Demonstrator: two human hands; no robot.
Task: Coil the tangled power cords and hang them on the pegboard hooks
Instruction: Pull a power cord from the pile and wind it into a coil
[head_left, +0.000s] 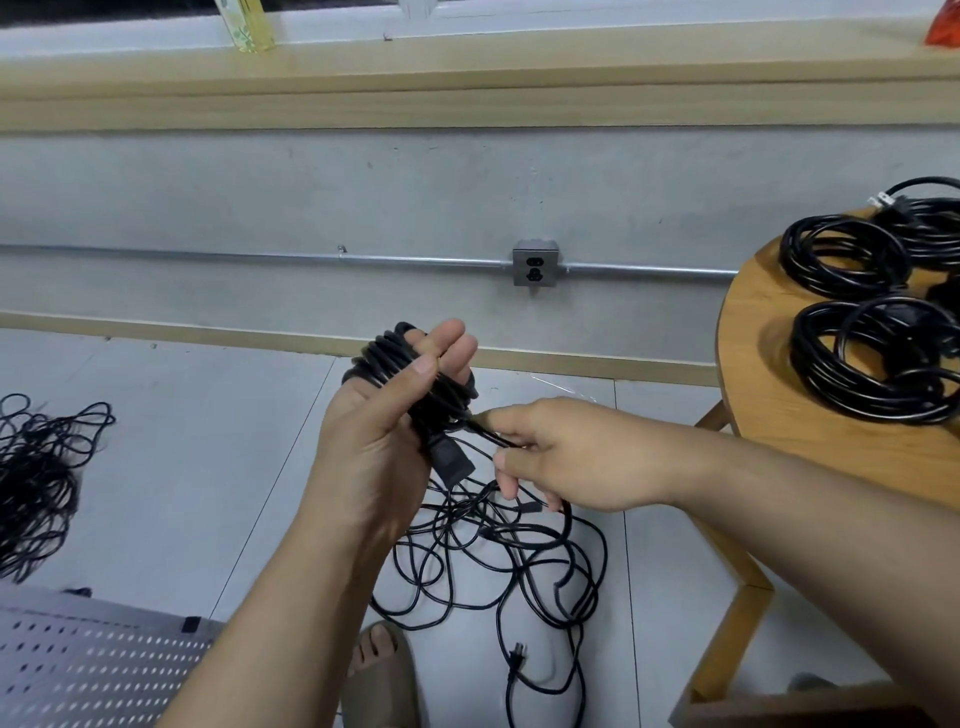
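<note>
At far left a second tangle (36, 483) lies on the floor, and the pegboard (93, 665) sits low in my view beside it, well apart from the work. My left hand (374, 436) is raised at centre with the coil (410, 374) wound round it: the thumb clamps across the turns while the other fingers stand nearly straight inside the loop. The coil's long axis runs up and to the left, with a plug end (452, 460) hanging from its lower side. The free strand (488, 434) leaves the coil's lower right and goes straight into my right hand (561, 457), just beside it, fingers pinched on the strand. From there the slack drops to the loose cord (498, 561) on the floor below. So I judge the next wrap must come from the right hand, carried up and over the left fingers. Finished coils (872, 358) rest on the round table (769, 364) at right.
</note>
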